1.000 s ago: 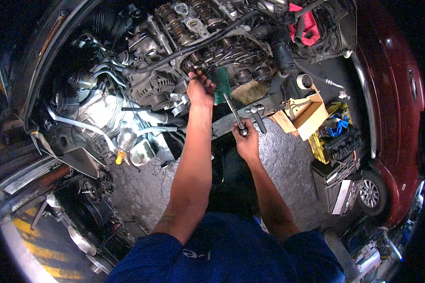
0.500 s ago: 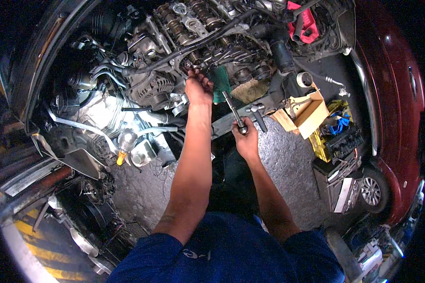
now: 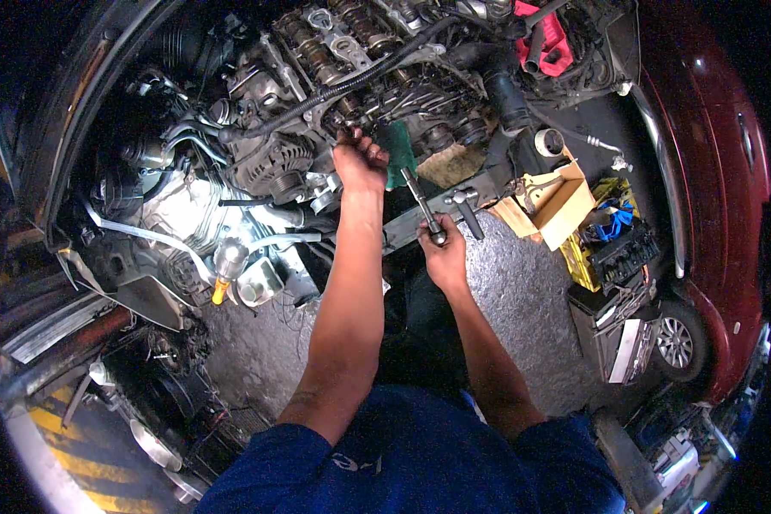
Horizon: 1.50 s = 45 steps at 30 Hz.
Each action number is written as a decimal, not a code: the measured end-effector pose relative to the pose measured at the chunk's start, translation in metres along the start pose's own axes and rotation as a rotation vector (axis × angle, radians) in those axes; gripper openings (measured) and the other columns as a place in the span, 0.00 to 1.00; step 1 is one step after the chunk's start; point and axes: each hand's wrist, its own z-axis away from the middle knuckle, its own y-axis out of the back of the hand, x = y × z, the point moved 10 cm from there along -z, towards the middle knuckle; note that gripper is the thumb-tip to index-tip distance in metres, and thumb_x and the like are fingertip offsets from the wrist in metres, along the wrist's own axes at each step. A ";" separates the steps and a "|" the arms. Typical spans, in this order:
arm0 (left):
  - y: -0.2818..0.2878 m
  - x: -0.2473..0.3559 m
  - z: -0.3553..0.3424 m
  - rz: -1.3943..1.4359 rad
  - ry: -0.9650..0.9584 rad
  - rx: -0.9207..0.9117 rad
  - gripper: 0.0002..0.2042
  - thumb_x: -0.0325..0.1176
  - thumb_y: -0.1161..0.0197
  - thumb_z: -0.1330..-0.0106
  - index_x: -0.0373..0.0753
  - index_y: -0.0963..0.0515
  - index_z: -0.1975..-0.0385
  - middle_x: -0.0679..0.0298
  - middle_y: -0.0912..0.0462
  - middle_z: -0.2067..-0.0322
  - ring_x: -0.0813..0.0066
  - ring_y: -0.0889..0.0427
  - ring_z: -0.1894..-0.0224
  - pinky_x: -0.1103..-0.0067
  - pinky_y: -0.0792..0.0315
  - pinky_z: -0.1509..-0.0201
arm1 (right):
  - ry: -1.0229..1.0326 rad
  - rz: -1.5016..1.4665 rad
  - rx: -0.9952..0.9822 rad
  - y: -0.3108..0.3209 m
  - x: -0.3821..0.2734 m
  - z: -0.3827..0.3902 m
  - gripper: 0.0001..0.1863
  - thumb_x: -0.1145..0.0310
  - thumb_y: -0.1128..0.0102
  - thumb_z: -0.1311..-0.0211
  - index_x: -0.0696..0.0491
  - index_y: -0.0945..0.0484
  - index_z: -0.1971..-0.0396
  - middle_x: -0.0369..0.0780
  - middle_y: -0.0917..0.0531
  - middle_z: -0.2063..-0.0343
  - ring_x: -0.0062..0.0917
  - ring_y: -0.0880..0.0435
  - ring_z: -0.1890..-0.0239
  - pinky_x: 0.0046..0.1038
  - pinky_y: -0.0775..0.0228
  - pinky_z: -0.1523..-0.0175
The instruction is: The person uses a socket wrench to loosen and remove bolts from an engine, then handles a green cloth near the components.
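My left hand [image 3: 360,163] is raised to the front of an opened car engine [image 3: 334,43], above and right of the alternator [image 3: 270,171], its fingers curled round or against something I cannot make out. A green sheet [image 3: 400,154] lies just to its right. My right hand [image 3: 443,261] grips a long steel tool [image 3: 420,197], like a ratchet or extension bar, by its round-headed lower end, with the other end angled up toward the green sheet. A dark tool with a silver head [image 3: 464,206] rests on the metal crossmember [image 3: 403,230] beside it.
An open cardboard box [image 3: 557,218], a tape roll [image 3: 550,141] and a yellow tray of parts [image 3: 582,265] are at right, near a dark red car [image 3: 720,214]. A pink tray [image 3: 552,47] sits at upper right, a work lamp [image 3: 230,265] at left.
The view has shifted slightly. My left hand has moved a little up and left at the engine; my right hand holds the tool in much the same position.
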 end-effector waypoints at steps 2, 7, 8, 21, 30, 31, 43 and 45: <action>-0.006 -0.003 0.000 0.001 0.030 -0.071 0.12 0.42 0.53 0.33 0.50 0.34 0.80 0.76 0.44 0.86 0.78 0.46 0.84 0.79 0.48 0.78 | 0.048 -0.059 0.009 0.000 -0.004 0.000 0.05 0.74 0.42 0.41 0.57 0.29 0.71 0.34 0.30 0.82 0.13 0.35 0.77 0.22 0.39 0.73; -0.003 0.002 -0.005 0.039 -0.007 -0.042 0.12 0.42 0.54 0.33 0.50 0.34 0.80 0.75 0.43 0.86 0.79 0.45 0.84 0.80 0.48 0.78 | 0.025 -0.031 0.015 0.002 0.002 0.001 0.04 0.75 0.42 0.42 0.56 0.29 0.71 0.34 0.29 0.81 0.13 0.34 0.77 0.22 0.38 0.72; 0.000 0.003 -0.006 0.039 -0.009 -0.041 0.12 0.42 0.54 0.33 0.50 0.34 0.80 0.75 0.43 0.86 0.79 0.45 0.84 0.80 0.48 0.78 | -0.006 -0.012 0.011 0.002 0.005 0.002 0.04 0.75 0.42 0.42 0.56 0.29 0.71 0.34 0.29 0.81 0.13 0.34 0.77 0.22 0.38 0.72; -0.009 0.000 0.001 0.099 0.011 -0.067 0.10 0.41 0.52 0.35 0.49 0.32 0.77 0.75 0.42 0.86 0.80 0.47 0.84 0.80 0.50 0.78 | 0.011 -0.084 -0.007 0.001 0.005 0.001 0.04 0.75 0.43 0.41 0.57 0.29 0.71 0.33 0.29 0.81 0.12 0.34 0.76 0.21 0.39 0.72; -0.001 0.003 -0.008 0.076 0.008 -0.093 0.11 0.42 0.54 0.35 0.49 0.32 0.78 0.76 0.42 0.86 0.80 0.45 0.84 0.81 0.49 0.79 | -0.005 -0.050 -0.027 0.002 0.002 0.001 0.06 0.74 0.44 0.39 0.56 0.31 0.73 0.32 0.31 0.82 0.13 0.36 0.76 0.21 0.40 0.72; 0.001 0.008 -0.007 0.085 -0.014 -0.094 0.10 0.42 0.54 0.35 0.49 0.32 0.77 0.76 0.42 0.85 0.81 0.45 0.84 0.81 0.49 0.79 | -0.006 -0.054 -0.034 -0.001 0.001 0.002 0.07 0.74 0.43 0.39 0.56 0.31 0.73 0.32 0.32 0.82 0.13 0.36 0.76 0.21 0.40 0.72; 0.002 -0.012 0.059 -0.043 0.026 -0.326 0.09 0.38 0.51 0.36 0.40 0.34 0.73 0.70 0.35 0.80 0.80 0.39 0.82 0.82 0.44 0.78 | -0.009 -0.103 -0.051 0.007 -0.004 -0.002 0.03 0.79 0.44 0.42 0.56 0.28 0.69 0.31 0.27 0.77 0.11 0.34 0.74 0.17 0.40 0.69; 0.007 -0.010 0.064 -0.065 0.092 -0.374 0.08 0.36 0.51 0.37 0.40 0.34 0.73 0.68 0.34 0.79 0.79 0.38 0.82 0.82 0.43 0.77 | -0.015 -0.129 -0.071 0.001 -0.012 0.000 0.04 0.80 0.44 0.42 0.56 0.27 0.70 0.29 0.27 0.76 0.10 0.34 0.74 0.15 0.42 0.69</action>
